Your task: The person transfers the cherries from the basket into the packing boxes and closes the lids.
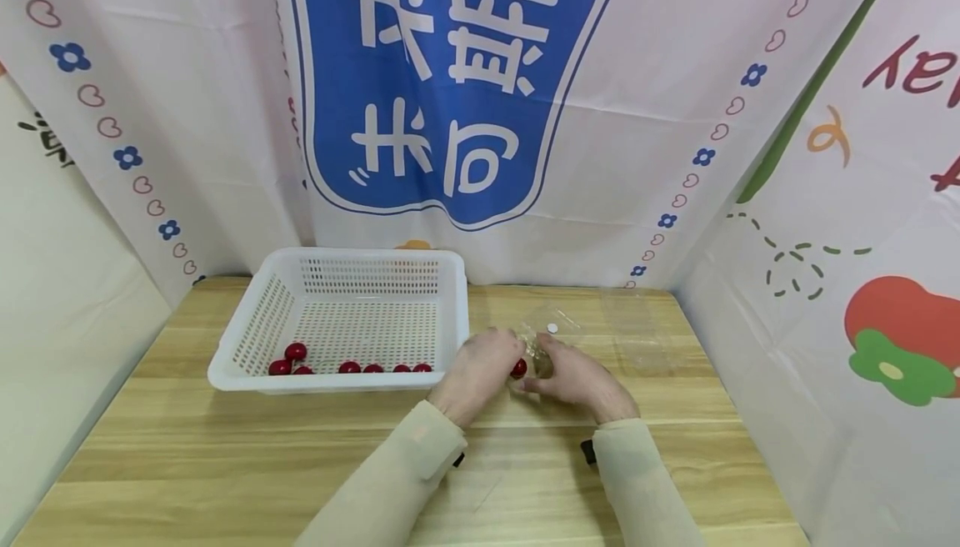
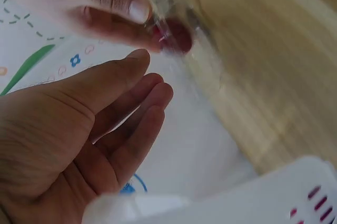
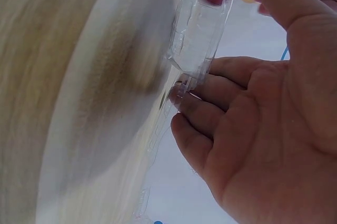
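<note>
My right hand (image 1: pixel 579 377) grips a small clear plastic box (image 3: pixel 196 37) by its side, the fingers behind the wall. A shiny red ball (image 1: pixel 518 368) shows inside at the box's left end, and the same ball (image 2: pixel 177 36) appears through the plastic in the left wrist view. My left hand (image 1: pixel 483 368) is just left of the box, beside the right corner of a white basket. Its thumb and fingers (image 2: pixel 138 63) are loosely bent with nothing between them. Several red balls (image 1: pixel 349 368) lie along the near side of the basket (image 1: pixel 463 305).
Behind the box lies clear plastic with a round white spot (image 1: pixel 552 328). Another flat clear plastic piece (image 1: pixel 637 338) rests at the table's back right. The wooden table (image 1: pixel 225 455) is bordered by printed white cloth (image 1: pixel 622 155) at the back and sides.
</note>
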Available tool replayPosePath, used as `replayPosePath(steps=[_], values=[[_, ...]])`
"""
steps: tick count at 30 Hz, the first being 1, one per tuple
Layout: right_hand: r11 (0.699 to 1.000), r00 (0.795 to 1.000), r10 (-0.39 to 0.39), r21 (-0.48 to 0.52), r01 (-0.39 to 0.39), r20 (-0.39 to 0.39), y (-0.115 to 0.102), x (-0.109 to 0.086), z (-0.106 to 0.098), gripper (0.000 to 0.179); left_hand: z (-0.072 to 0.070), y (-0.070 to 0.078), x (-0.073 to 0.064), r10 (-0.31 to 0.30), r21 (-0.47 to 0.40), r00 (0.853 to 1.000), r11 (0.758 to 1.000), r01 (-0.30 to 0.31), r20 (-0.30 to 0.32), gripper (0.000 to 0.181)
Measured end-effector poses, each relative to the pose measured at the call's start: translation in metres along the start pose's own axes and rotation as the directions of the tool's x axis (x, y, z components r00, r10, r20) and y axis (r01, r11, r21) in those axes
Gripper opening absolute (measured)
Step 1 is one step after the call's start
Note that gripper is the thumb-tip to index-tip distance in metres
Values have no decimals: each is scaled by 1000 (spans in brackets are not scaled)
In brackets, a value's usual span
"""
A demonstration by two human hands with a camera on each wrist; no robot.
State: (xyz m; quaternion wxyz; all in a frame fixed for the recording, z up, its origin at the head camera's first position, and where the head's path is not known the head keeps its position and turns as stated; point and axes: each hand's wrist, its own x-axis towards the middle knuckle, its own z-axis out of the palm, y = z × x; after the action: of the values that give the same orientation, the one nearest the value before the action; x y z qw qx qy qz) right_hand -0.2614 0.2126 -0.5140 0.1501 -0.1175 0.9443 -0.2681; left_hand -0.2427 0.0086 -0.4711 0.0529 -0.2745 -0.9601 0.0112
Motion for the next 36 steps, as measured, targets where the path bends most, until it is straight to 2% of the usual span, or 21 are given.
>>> replayPosePath(steps=[4,10,15,20,29,36], values=[[1000,1000,7,-12,-7,-2,-1,0,0,109,-9,-11,-4,-6,-75,1000,997,6,-1,16],[1000,1000,1,-20,-1,-4,-1,0,0,107,-22,-28,-12,-17,-217,999,976,9,-37,19],[1000,1000,3,-25,-3,-4,-1,1,-1,107,-32,-42,-22,-27,-276,998,961,9,-61,27],[1000,1000,12,-10,-12,2,0,1,0,112,-39,-56,-33,-32,-301,994,954,-1,-104,31],[999,1000,14,-29,-14,-2,-1,0,-1,108,-41,-81,-54,-39,-280,986,960,-8,-164,28],[999,1000,19,-33,-19,-2,0,0,0,108,-36,-94,-66,-23,-242,990,970,-12,-141,27]])
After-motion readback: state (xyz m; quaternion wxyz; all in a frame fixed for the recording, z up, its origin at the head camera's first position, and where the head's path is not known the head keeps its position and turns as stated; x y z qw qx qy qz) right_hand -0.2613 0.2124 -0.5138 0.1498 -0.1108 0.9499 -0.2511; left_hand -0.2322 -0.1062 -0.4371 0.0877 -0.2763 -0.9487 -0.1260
